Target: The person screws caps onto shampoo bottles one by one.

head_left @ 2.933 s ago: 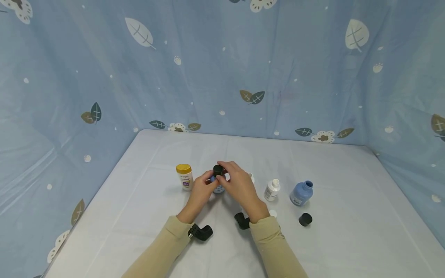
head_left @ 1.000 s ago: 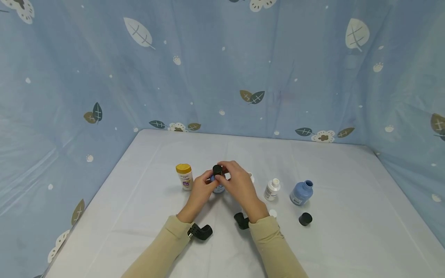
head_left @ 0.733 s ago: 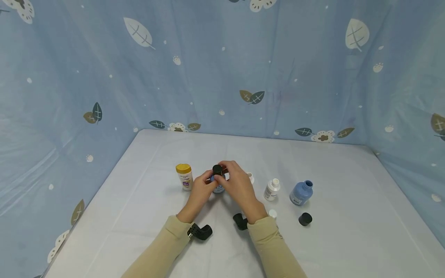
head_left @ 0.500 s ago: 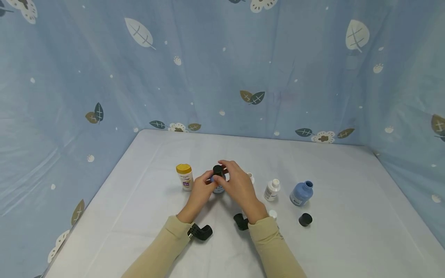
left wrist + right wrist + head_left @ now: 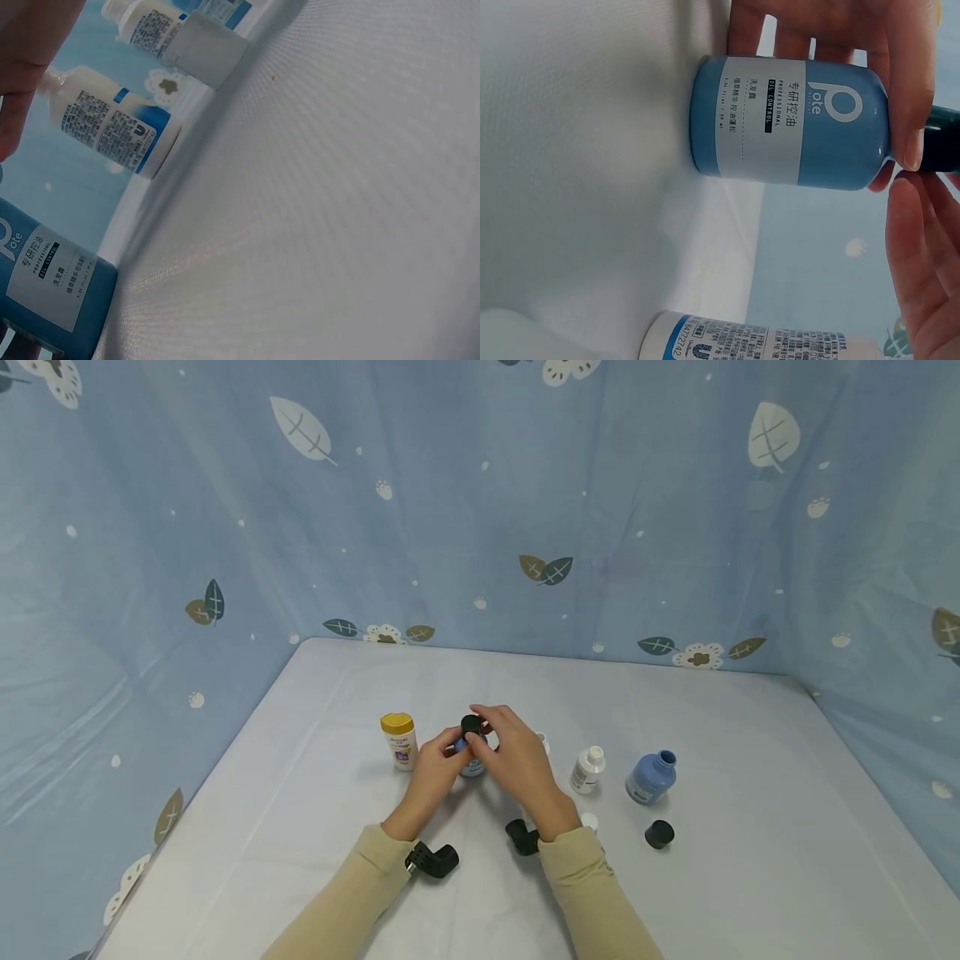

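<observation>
In the head view, a blue bottle (image 5: 472,768) stands upright on the white table, partly hidden by my hands. My left hand (image 5: 433,768) grips it round the upper part. In the right wrist view its printed label (image 5: 761,124) faces the camera. A black cap (image 5: 471,724) sits at the top of the bottle, with my right hand (image 5: 519,762) pinching it between thumb and fingers. Both hands meet close together at the neck.
A white bottle with a yellow cap (image 5: 398,742) stands to the left. On the right are an uncapped white bottle (image 5: 587,771), another white bottle (image 5: 543,742) mostly behind the hand, an uncapped blue bottle (image 5: 651,777), a loose black cap (image 5: 659,834) and a part-hidden white cap (image 5: 589,822).
My right thumb and fingers have shifted slightly round the black cap. The left hand keeps its grip, and the bottle stays in place.
</observation>
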A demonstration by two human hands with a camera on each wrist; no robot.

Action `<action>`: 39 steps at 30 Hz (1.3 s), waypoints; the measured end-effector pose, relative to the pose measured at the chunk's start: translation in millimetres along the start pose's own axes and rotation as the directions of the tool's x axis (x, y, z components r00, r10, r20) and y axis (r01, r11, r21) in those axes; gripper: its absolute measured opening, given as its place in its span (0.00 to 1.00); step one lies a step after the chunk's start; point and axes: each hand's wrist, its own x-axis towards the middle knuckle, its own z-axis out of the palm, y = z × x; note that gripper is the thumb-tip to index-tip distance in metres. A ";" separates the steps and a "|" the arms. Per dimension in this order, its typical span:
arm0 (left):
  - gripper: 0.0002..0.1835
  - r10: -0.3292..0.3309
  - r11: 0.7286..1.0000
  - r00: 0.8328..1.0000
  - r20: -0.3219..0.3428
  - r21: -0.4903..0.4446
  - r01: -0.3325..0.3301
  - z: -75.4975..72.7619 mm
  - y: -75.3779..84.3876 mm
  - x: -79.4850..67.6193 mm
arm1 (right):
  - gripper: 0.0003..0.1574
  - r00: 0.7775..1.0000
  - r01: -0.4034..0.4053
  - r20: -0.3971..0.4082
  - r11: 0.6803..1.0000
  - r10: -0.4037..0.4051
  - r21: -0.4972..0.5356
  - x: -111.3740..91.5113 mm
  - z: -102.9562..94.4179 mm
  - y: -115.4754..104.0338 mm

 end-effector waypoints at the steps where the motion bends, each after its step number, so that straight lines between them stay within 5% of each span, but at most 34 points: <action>1: 0.16 0.003 1.000 1.000 -0.001 0.000 -0.003 0.1 0.2 0.1 | 0.24 1.000 0.006 0.000 1.000 -0.006 -0.004 0.1 -0.2 0.1; 13: 0.15 0.001 1.000 1.000 0.007 -0.010 -0.001 -0.1 -0.1 0.7 | 0.22 0.999 0.046 0.008 0.999 -0.046 -0.023 -0.5 -1.5 0.9; 30: 0.16 0.002 0.999 1.000 0.020 -0.044 -0.001 0.8 -10.5 3.2 | 0.24 0.994 -0.102 0.028 0.994 0.101 0.044 0.2 1.7 -0.3; 35: 0.17 0.000 0.998 1.000 0.022 -0.061 0.001 4.3 -35.4 12.6 | 0.29 0.998 -0.026 0.053 0.999 0.027 -0.028 0.0 -2.0 -0.8; 39: 0.15 0.014 0.998 1.000 0.001 -0.054 -0.014 5.7 -36.9 13.0 | 0.28 0.995 0.080 0.063 0.994 -0.076 -0.073 0.1 -5.6 0.1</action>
